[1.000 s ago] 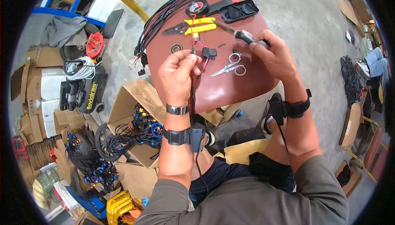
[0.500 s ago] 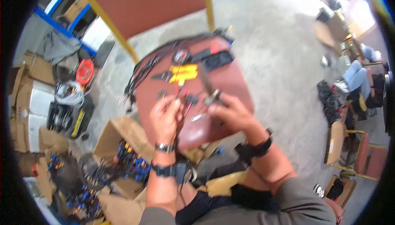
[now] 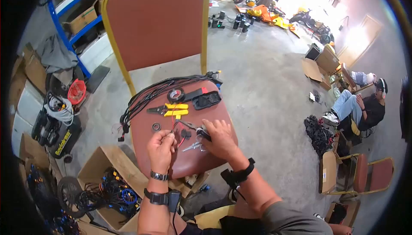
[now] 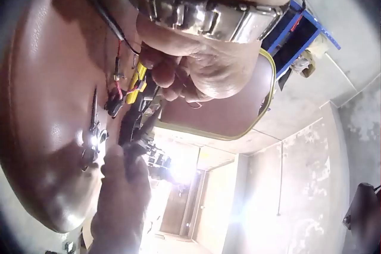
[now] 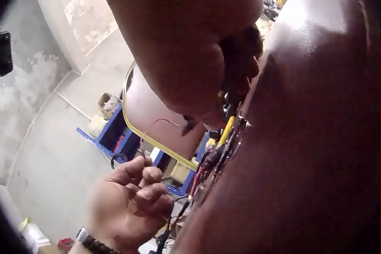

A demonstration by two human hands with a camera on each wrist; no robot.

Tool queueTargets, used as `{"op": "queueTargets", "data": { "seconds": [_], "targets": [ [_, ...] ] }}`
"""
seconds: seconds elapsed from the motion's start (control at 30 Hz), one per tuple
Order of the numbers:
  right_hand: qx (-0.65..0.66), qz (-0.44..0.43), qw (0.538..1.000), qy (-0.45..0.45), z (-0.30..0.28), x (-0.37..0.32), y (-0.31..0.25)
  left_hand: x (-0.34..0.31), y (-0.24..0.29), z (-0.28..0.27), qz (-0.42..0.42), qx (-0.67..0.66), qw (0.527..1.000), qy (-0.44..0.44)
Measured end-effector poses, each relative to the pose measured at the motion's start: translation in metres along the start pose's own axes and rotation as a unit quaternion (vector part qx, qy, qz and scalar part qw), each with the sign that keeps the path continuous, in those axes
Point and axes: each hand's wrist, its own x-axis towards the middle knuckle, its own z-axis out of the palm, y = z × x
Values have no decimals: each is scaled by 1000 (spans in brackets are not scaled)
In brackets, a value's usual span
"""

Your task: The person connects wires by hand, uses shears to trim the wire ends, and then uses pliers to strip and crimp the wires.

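Over the red-brown chair seat [image 3: 201, 166], my left hand [image 3: 159, 151] pinches a thin cable end between thumb and fingers, with a red wire [image 3: 174, 122] just beyond. My right hand [image 3: 221, 140] grips a dark-handled tool [image 3: 203, 134] with a metal shaft, its tip pointing left close to the wire. A black connector [image 3: 186, 134] on red leads lies between the hands. Partly behind my right hand are silver scissors [image 3: 191, 147]. Yellow-handled wire strippers [image 3: 174, 113] lie farther back, and a small dark ring [image 3: 153, 127] lies to the left.
A black cable bundle [image 3: 143, 95], a tape roll [image 3: 175, 101] and a black tray [image 3: 206, 102] lie toward the chair back [image 3: 154, 20]. A cardboard box [image 3: 92, 166] of wiring stands at lower left. A person [image 3: 372, 112] sits at far right.
The head view has tilted up, bringing in the chair back and room. My right hand has moved left with the tool, its tip now near the wire; the left hand keeps its pinch.
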Motion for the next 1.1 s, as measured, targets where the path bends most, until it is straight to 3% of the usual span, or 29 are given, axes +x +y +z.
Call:
{"op": "queueTargets", "data": {
  "seconds": [0.07,0.17,0.2,0.23,0.3,0.33,0.4,0.47,0.5,0.53,0.6,0.9,0.97,1.07,1.1],
  "targets": [
    [17,-66,996,63,1,4,-1,-4,2,-1,9,-17,1000,10],
    [188,-122,970,96,-16,12,-11,-8,1,-7,17,-8,1000,11],
    [348,-78,933,48,-20,8,-16,-11,1,-8,13,-5,1000,5],
    [501,-32,865,6,-26,6,-24,-11,3,-9,12,1,1000,-1],
    [699,-87,709,38,-71,-6,-66,-13,8,-7,3,41,999,20],
    [750,-125,649,45,-89,-13,-81,-16,10,-6,19,39,999,14],
    [771,-210,600,44,-115,-31,-99,-18,11,-7,18,33,999,13],
    [764,-261,589,34,-123,-44,-107,-18,4,-4,3,0,1000,23],
    [758,-286,585,34,-122,-48,-111,1,4,3,36,10,999,12],
    [755,-288,589,32,-121,-50,-112,4,0,7,49,18,999,13],
    [766,-262,585,42,-118,-52,-109,-33,-18,-12,-12,6,999,44],
    [747,-285,599,36,-108,-57,-96,-8,-14,-10,46,21,999,-3],
    [735,-297,607,53,-111,-54,-98,-4,-22,-11,21,22,1000,8],
    [700,-280,649,101,-124,-34,-93,-15,-12,-14,3,90,996,-5],
    [666,-258,687,130,-121,-29,-86,-11,0,-2,28,115,993,-19]
  ]
}}
